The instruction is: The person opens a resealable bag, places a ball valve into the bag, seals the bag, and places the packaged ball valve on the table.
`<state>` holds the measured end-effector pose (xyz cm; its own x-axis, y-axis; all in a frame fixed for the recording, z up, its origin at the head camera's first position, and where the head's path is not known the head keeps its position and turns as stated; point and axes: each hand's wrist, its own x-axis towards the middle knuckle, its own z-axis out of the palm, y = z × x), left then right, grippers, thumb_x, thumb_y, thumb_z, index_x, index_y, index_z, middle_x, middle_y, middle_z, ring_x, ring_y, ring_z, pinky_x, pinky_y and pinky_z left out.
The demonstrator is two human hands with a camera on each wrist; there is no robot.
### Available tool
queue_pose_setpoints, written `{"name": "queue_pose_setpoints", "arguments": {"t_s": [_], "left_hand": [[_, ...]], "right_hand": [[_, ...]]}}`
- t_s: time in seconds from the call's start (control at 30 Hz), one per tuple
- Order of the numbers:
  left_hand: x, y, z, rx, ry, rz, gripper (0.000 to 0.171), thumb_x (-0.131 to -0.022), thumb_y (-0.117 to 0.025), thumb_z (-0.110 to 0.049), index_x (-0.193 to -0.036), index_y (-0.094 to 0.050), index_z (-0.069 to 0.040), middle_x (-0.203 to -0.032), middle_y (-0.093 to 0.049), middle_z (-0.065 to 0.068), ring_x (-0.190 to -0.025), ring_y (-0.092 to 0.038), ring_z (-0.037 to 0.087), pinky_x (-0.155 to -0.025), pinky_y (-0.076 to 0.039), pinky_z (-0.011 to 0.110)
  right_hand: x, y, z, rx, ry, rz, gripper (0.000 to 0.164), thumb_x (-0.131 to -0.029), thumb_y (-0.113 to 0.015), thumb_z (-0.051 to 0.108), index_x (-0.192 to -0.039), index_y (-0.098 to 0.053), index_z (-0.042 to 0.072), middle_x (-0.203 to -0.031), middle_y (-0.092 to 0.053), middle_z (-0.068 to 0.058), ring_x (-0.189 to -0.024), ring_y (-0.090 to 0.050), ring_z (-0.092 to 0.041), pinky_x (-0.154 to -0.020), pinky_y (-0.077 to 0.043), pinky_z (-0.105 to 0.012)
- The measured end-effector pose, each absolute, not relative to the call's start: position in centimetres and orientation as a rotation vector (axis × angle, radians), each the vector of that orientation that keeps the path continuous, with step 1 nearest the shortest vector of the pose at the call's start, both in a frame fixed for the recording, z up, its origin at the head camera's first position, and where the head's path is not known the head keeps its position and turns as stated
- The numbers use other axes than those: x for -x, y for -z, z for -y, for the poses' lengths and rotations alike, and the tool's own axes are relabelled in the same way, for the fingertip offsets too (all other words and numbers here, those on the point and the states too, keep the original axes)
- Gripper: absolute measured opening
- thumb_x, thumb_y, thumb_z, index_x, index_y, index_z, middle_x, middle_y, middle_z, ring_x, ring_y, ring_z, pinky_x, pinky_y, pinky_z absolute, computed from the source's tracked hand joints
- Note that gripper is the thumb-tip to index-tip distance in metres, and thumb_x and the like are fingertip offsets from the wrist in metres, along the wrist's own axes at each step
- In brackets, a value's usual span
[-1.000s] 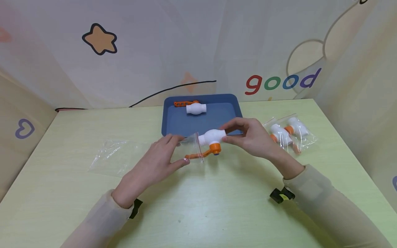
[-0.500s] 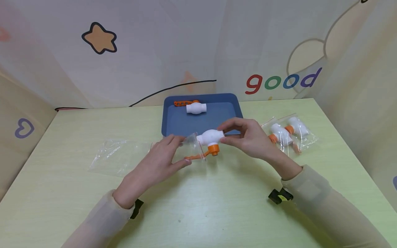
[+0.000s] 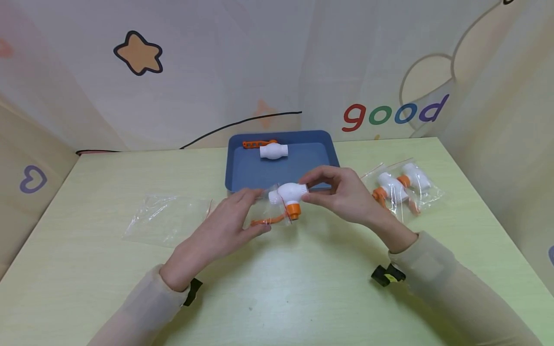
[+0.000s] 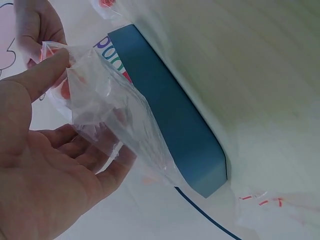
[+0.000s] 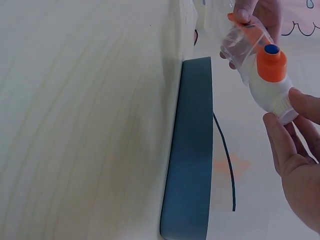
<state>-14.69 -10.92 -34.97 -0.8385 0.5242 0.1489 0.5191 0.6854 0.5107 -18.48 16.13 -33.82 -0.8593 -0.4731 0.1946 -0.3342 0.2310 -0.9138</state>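
A white plastic ball valve [image 3: 291, 191] with an orange lever handle [image 5: 271, 65] is held above the table, in front of the tray. My right hand [image 3: 344, 196] pinches its ribbed right end between thumb and fingers. From the left, my left hand [image 3: 222, 226] holds a clear zip bag [image 4: 107, 95], thumb on the near side and fingers behind the film. The lever and the valve's left end lie inside the bag's mouth, whose red zip line crosses the valve body. The right end and the orange cap stick out.
Behind the hands stands a blue tray [image 3: 309, 166] holding another white valve [image 3: 274, 152] with an orange lever. Two bagged valves [image 3: 394, 187] lie at the right. A flat clear bag [image 3: 166, 218] lies on the table at the left; a printed curtain hangs behind.
My right hand has moved left and pushed the valve further into the bag; the zip line has gone from beside the valve's left end to across its body. My left hand has barely moved.
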Motion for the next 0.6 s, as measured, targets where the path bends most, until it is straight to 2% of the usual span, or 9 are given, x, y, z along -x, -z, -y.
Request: {"name": "queue_pose_setpoints", "arguments": {"t_s": [0.6], "left_hand": [[14.65,34.87,10.54,-0.945,-0.987,-2.839,0.064,-0.083,-0.076,-0.032,-0.136,-0.048,-0.008,-0.127,-0.054,0.002,-0.108,-0.054,0.018,-0.088,-0.049,0.034]], "right_hand": [[18.16,33.61,-15.58,0.748,1.699,-2.357,0.026,-0.082,-0.077,0.009,-0.107,-0.068,0.01,-0.109,-0.064,-0.003,-0.099,-0.062,-0.021,-0.079,-0.055,-0.035]]}}
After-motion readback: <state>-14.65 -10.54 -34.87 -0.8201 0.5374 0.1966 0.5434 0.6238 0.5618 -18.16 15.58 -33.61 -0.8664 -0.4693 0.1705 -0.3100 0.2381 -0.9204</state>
